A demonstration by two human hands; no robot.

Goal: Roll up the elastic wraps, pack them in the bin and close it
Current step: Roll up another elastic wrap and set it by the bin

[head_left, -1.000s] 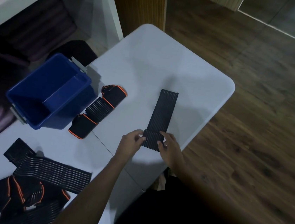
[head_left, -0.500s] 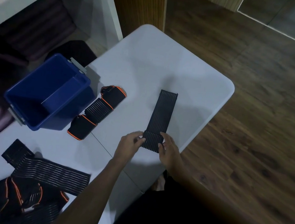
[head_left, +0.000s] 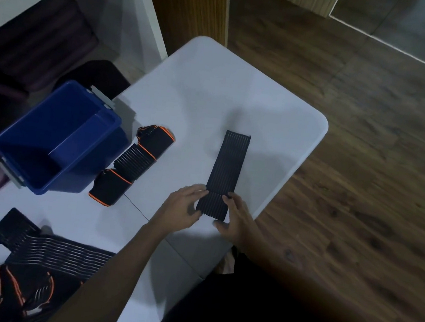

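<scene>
Lying between both hands' grip, wrap [head_left: 227, 168]

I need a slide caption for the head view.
Both hands roll a black wrap on the table beside an open blue bin.
</scene>
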